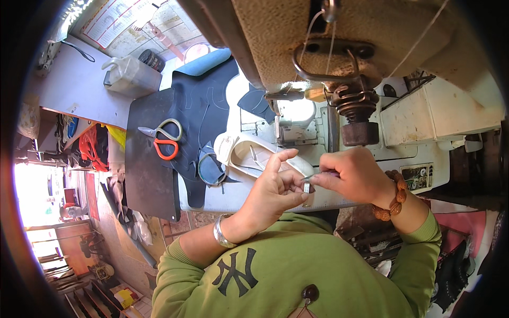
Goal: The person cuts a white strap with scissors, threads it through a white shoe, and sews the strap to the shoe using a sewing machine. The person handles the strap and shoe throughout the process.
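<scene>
My left hand (269,192) is raised before my chest, its index finger lifted and the other fingers bent toward the thumb. A small pale, shiny piece shows at its fingertips, too small to name. My right hand (352,174) meets it there, thumb and fingers pinched around something thin and greenish that I cannot make out. Just behind my hands a white shoe (245,150) lies on the sewing machine's bed, partly hidden by my left hand. Scissors (164,142) with one orange and one pale handle rest partly opened on dark material to the left.
The sewing machine head (403,32) with its thread tension knob (359,132) hangs close over my right hand. Dark sheet material (151,122) covers the left of the table. A whitish plastic container (135,77) stands at the back left, and a small parts tray (417,177) lies at the right.
</scene>
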Available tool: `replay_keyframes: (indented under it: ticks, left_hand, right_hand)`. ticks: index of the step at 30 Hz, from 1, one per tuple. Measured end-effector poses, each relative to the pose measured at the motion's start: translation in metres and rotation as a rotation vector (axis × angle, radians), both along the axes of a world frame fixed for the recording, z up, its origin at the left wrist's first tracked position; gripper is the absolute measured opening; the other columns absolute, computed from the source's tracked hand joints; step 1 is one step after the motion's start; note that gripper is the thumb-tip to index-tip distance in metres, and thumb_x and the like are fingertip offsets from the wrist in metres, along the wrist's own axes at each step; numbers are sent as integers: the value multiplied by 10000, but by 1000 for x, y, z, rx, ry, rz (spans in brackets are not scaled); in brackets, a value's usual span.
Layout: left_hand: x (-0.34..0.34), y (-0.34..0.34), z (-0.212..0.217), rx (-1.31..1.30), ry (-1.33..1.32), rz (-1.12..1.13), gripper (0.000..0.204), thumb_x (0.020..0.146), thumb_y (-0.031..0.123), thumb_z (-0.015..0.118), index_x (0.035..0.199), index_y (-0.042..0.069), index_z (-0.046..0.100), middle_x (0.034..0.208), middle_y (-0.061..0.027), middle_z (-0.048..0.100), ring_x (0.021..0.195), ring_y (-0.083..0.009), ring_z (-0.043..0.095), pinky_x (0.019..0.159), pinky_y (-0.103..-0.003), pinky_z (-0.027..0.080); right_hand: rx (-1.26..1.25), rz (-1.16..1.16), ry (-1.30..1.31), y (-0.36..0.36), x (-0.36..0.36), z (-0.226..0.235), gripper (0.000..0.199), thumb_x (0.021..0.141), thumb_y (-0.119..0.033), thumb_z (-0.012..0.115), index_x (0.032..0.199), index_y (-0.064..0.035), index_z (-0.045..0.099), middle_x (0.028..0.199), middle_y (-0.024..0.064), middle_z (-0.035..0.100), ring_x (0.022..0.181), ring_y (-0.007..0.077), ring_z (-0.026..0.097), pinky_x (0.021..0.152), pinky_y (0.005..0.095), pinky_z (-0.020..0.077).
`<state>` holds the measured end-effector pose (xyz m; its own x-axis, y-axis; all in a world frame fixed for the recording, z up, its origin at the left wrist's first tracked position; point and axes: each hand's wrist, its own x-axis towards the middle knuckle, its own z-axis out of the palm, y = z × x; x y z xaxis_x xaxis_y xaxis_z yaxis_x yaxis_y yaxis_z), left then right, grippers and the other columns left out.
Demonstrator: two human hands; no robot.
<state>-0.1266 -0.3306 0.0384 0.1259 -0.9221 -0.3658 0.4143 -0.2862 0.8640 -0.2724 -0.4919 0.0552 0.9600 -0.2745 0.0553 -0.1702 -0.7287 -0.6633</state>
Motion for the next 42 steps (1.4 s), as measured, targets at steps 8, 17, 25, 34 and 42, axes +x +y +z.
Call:
replay_keyframes:
  ticks: [8,17,25,34,42]
  left_hand:
    - [4,0,-4,20,118,-31,286,917,32,582,1198,-7,553,972,-53,634,849,-88,569,732,-223,471]
    - [11,-2,-9,69,-376,-100,130,917,135,621,932,8,645,765,-5,651,636,-41,545,563,-197,441]
    - [59,50,36,99,-1824,-217,213,726,136,739,920,76,675,875,-67,659,782,-255,633,659,-351,502]
    - [1,1,-6,60,224,-159,347,986,243,512,1253,21,510,902,-70,659,736,-92,607,609,-210,476]
    - [-11,10,-24,-18,-6,-187,317,951,98,555,1231,-47,531,1069,-125,657,982,-163,638,837,-296,541]
  right_hand:
    - [983,-162,-291,9,-17,-42,467,902,-429,624,1107,-17,545,881,-42,523,763,19,438,649,178,377]
    - [1376,-359,-285,49,-15,-61,214,902,-113,617,1091,-25,570,868,-18,551,696,25,455,607,170,343]
    - [1573,-530,-333,46,-1,-57,102,860,-99,632,921,-17,624,696,-6,548,496,31,380,451,174,295]
    - [1108,-393,-380,57,-23,-57,259,814,-76,540,1046,4,625,733,-12,539,634,36,413,586,209,340]
    - [450,-86,-86,15,-47,-36,327,904,-380,591,894,-56,553,660,59,564,554,192,543,520,292,413]
